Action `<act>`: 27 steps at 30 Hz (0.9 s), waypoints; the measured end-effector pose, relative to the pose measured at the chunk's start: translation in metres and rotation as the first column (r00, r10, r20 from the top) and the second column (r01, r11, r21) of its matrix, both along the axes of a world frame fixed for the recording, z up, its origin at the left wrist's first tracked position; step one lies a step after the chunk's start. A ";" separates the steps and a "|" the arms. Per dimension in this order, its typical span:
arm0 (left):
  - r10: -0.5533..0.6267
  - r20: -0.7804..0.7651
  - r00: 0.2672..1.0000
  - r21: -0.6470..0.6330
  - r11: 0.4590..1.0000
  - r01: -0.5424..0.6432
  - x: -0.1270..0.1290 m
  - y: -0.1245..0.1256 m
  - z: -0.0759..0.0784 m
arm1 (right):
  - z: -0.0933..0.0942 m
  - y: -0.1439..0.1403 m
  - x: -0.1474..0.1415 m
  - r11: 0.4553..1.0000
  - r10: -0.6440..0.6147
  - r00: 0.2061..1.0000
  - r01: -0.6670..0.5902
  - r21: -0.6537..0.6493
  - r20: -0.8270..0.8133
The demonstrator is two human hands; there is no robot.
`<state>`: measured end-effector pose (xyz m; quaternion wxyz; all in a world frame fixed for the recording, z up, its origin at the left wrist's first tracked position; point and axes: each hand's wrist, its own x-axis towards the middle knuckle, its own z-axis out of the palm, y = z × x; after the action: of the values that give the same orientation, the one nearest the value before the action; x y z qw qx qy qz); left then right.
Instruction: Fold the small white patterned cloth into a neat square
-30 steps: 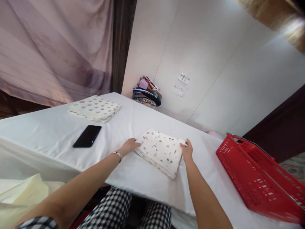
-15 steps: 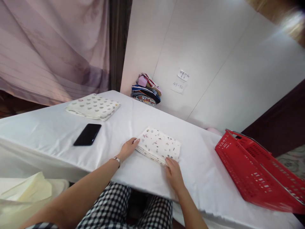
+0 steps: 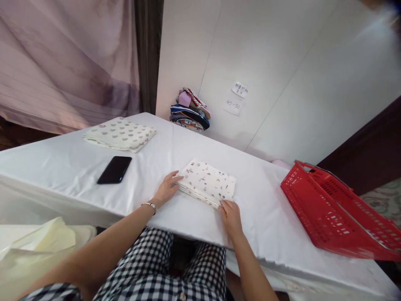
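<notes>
A folded white cloth (image 3: 209,182) with small printed figures lies on the table covered in white fabric (image 3: 263,209), in front of me. My left hand (image 3: 168,188) rests against the cloth's left edge, fingers spread and touching it. At the cloth's near corner sits my right hand (image 3: 230,214), fingertips pressing on the edge. Neither hand grips or lifts the cloth.
A black phone (image 3: 114,169) lies to the left. A second folded patterned cloth (image 3: 119,133) sits at the far left. A pile of colourful clothes (image 3: 190,110) stands against the white wall. A red plastic basket (image 3: 335,211) lies on the right.
My right hand moved from the cloth's far right corner to its near corner. The cloth looks folded smaller. The view shifted slightly; my left hand stayed at the left edge.
</notes>
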<state>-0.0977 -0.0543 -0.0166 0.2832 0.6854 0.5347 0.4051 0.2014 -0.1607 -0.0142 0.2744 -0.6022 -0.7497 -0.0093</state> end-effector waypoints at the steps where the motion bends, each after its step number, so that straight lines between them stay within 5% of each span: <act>1: -0.004 -0.038 0.999 0.005 1.000 0.005 0.001 0.000 0.000 | 0.001 0.001 -0.001 1.000 -0.001 1.000 0.001 0.003 0.007; 15: 0.008 -0.156 0.988 0.019 1.000 -0.005 0.003 0.003 -0.003 | 0.006 0.001 -0.009 1.000 -0.028 0.996 0.028 0.003 0.084; 20: 0.041 -0.232 0.972 0.133 0.991 -0.010 0.003 -0.001 0.000 | 0.010 0.003 -0.013 0.999 -0.049 0.997 0.049 -0.001 0.067; 27: -0.055 -0.406 0.912 0.222 0.962 0.156 0.009 -0.011 0.010 | 0.017 0.005 -0.018 0.997 -0.070 0.986 0.075 -0.024 0.150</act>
<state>-0.0888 -0.0655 -0.0070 0.1023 0.8113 0.4874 0.3062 0.1836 -0.1561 0.0032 0.2084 -0.6306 -0.7457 -0.0531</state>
